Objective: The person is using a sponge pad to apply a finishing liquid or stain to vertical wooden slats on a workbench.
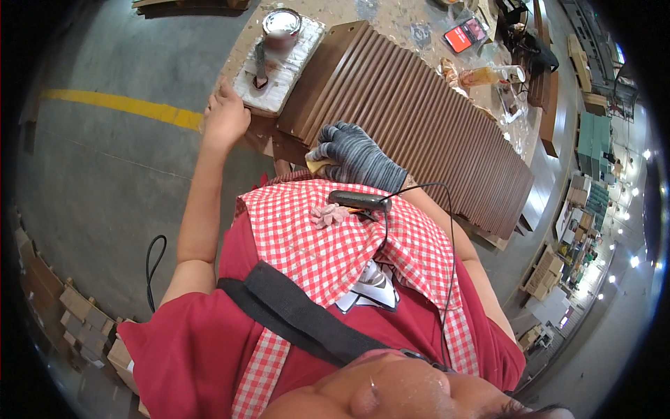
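My left hand point(227, 117) is bare, its fingers bent around the near left edge of a white, paint-crusted board point(288, 78). A brush-like tool point(261, 63) lies on that board, its lower end at a small dark reddish patch. Beyond it stands a round metal tin point(282, 24). My right hand point(357, 157), in a grey knit glove, is closed on a yellowish sponge-like piece point(319, 165), partly hidden by the fingers. It is next to the near edge of a long row of brown slats point(405, 119), packed tightly side by side on the worktable.
The worktable point(335, 12) is stained and carries a red-and-black packet point(465, 35), a clear bottle point(492, 75) and crumpled plastic behind the slats. A black cable point(450, 209) loops across my apron. Grey floor with a yellow line point(125, 104) lies left; stacked cartons point(549, 272) stand right.
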A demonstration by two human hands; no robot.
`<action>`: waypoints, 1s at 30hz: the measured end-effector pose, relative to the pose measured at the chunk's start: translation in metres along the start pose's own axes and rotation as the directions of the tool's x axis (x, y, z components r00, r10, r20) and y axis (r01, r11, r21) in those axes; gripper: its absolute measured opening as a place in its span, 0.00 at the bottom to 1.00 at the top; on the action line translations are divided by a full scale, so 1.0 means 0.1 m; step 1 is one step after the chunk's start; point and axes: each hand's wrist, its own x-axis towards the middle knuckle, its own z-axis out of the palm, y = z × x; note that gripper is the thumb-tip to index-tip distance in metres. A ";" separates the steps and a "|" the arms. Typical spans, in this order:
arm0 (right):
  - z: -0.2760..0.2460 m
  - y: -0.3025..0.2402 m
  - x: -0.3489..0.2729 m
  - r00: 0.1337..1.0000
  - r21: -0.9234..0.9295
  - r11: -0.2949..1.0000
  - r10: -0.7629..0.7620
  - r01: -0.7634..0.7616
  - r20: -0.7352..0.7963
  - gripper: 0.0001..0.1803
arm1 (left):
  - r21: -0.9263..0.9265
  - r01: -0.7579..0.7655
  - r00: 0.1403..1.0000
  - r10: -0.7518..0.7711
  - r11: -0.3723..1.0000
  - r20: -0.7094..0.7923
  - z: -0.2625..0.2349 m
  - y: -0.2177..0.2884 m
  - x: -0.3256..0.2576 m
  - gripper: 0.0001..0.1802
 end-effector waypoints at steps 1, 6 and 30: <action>-0.04 -0.01 -0.04 0.997 0.190 0.981 0.057 -0.045 -0.059 0.17 | -0.003 0.003 1.000 -0.003 1.000 -0.003 -0.01 0.02 0.00 0.43; -0.02 0.07 0.01 0.921 0.107 0.994 0.044 -0.002 -0.387 0.18 | -0.097 0.007 0.999 -0.012 0.995 -0.052 0.01 0.02 -0.05 0.43; -1.16 2.08 0.73 0.597 0.219 0.971 0.230 -0.093 -0.768 0.18 | -0.167 0.049 0.994 -0.065 0.985 -0.090 -0.10 -0.02 -0.26 0.44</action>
